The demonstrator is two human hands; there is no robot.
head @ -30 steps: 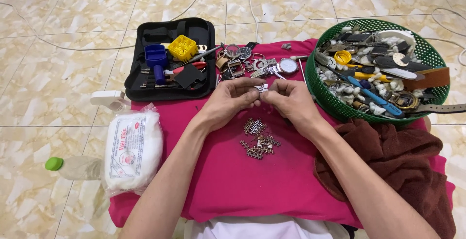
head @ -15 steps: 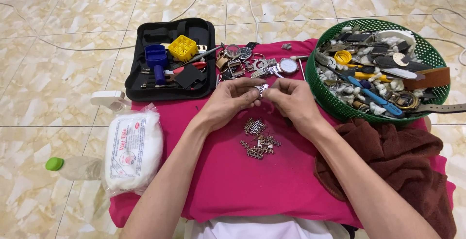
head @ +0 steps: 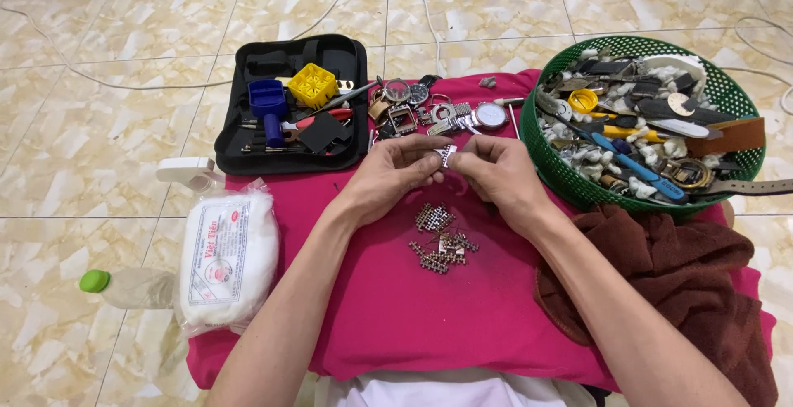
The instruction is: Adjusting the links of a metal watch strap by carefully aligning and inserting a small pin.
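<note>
White cotton pack, floor at left. Black tool case, behind it. Left hand and right hand, fingertips pinched narrow on one small metal link piece, held between them above the pink cloth. Loose links below. Green basket, right.

Fingers cover most of the metal piece; its kind is too small to tell. The strap and brown cloth run off the right edge.
</note>
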